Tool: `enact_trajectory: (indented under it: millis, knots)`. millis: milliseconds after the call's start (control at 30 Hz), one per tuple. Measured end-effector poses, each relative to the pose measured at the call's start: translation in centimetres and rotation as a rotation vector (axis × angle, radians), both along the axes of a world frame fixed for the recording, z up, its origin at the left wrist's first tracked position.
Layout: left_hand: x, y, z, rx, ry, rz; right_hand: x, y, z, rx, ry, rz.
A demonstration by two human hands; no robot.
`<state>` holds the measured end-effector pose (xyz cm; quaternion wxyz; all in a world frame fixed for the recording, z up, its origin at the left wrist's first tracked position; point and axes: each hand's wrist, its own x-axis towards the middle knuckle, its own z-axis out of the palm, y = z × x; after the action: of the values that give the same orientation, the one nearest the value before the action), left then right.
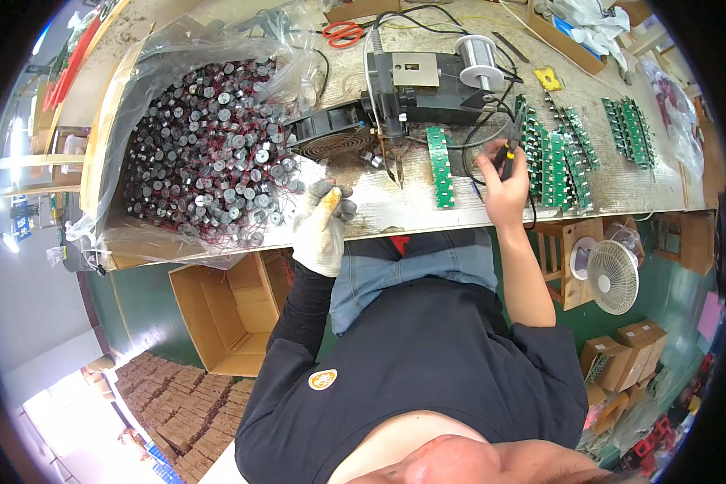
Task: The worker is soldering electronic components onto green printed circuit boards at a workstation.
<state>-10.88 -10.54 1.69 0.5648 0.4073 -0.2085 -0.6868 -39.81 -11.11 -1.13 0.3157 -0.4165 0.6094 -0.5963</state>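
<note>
My left hand (320,230), in a whitish work glove, is closed with its fingers curled at the table's front edge; what it holds, if anything, is hidden. It is beside a large heap of small round metal motors with red wires (210,153). My right hand (506,187) is closed around a pair of black pliers with yellow marks (511,152), jaws pointing away from me. Between the hands lies a single green circuit board strip (440,167). To its left stands a soldering stand (389,101), its thin tip near a loose motor (372,160).
Rows of green circuit boards (555,165) lie right of my right hand. A black fan (335,135) sits by the heap. Behind are a solder wire spool (479,60), cables and orange-red scissors (343,33). An open cardboard box (218,315) stands below the table's left side.
</note>
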Motion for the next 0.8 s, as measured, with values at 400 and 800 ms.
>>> enact_trajectory:
  millis: [400,800]
  knots:
    - [0.1,0.3,0.1,0.055,0.140,0.002,-0.6,2.7,1.1,0.199,1.090,0.031]
    - [0.9,0.1,-0.3,-0.004,0.265,-0.089,0.1,2.6,-0.7,0.068,1.071,-0.012]
